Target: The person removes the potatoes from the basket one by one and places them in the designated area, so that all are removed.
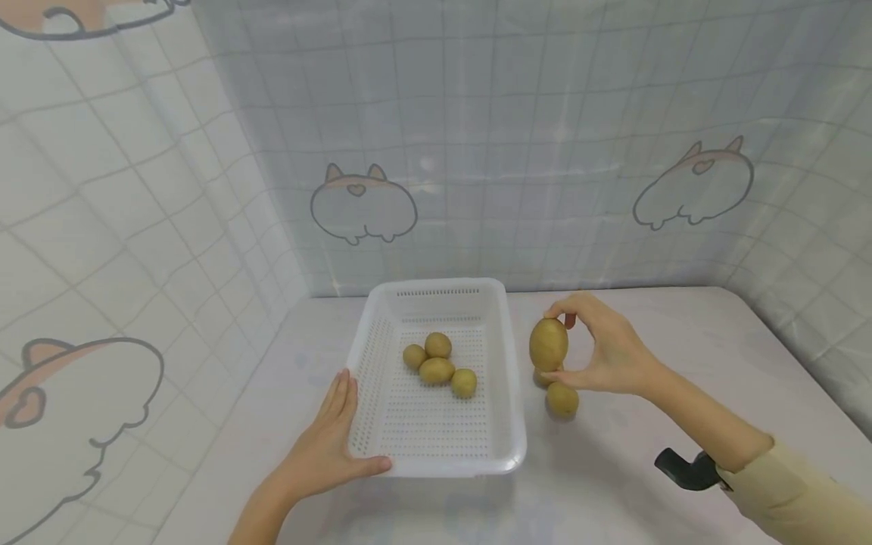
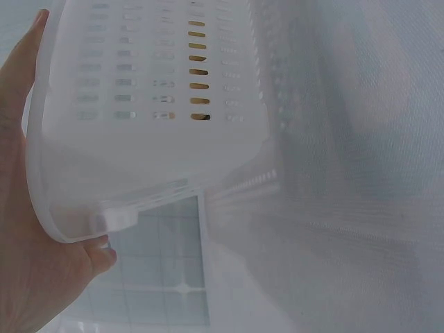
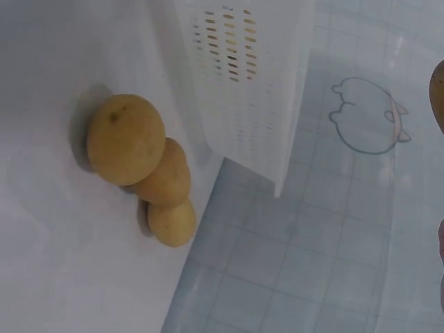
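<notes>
In the head view, a white perforated plastic basket (image 1: 507, 363) holds several potatoes (image 1: 437, 371) near its middle. My left hand (image 1: 325, 439) rests on its near left corner, fingers straight along the left rim and thumb on the front rim. To the right of the basket and above the table, my right hand (image 1: 609, 352) pinches a potato (image 1: 548, 344) between thumb and fingers. Just below that hand lie loose potatoes (image 1: 562, 400), partly hidden in the head view. The right wrist view shows three of these potatoes (image 3: 126, 139) in a row, touching.
A pale cloth covers the table (image 1: 654, 325). Behind and at both sides hang grid-patterned curtains (image 1: 490, 151) with cartoon animal drawings. A black curved piece (image 1: 688, 469), a wrist mount by its look, sticks out at the right sleeve (image 1: 783, 484).
</notes>
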A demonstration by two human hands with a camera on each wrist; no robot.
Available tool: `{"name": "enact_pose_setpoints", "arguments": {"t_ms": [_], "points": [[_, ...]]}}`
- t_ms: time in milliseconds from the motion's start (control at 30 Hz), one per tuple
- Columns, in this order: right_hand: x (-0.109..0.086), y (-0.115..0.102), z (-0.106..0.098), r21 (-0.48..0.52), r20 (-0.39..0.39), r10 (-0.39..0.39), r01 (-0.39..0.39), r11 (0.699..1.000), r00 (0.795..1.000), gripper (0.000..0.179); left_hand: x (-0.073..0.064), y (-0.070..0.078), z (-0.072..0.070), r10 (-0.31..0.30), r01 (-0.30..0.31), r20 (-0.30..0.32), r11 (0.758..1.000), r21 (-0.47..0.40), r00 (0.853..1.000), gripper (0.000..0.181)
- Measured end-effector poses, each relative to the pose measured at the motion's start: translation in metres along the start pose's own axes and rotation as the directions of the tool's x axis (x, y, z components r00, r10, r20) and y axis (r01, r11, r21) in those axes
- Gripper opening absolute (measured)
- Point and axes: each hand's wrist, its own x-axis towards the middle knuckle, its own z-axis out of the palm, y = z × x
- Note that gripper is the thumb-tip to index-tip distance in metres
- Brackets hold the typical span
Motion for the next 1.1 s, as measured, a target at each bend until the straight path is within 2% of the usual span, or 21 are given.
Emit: {"name": "enact_pose_setpoints", "arguments": {"t_ms": [267,467,600,1100], "points": [[-0.016,0.003,0.004,-0.014,0.013,0.073,-0.073,0.997,0.997,0.076,0.000,0.001,-0.001,0.018,-0.018,-0.008,1.000,-0.004,1.000,0.133],[-0.031,0.004,0.010,-0.020,0.034,0.174,-0.173,0.985,0.984,0.075,0.001,0.001,-0.001,0.001,-0.001,0.004,1.000,0.000,1.000,0.133],[-0.042,0.005,0.014,-0.029,0.054,0.212,-0.210,0.977,0.976,0.073,0.001,-0.001,0.000,0.001,-0.002,0.002,1.000,0.003,1.000,0.133],[-0.083,0.012,0.034,-0.052,0.150,0.227,-0.221,0.974,0.962,0.075,0.001,-0.002,0.002,0.000,0.000,0.005,1.000,0.006,1.000,0.132]]}}
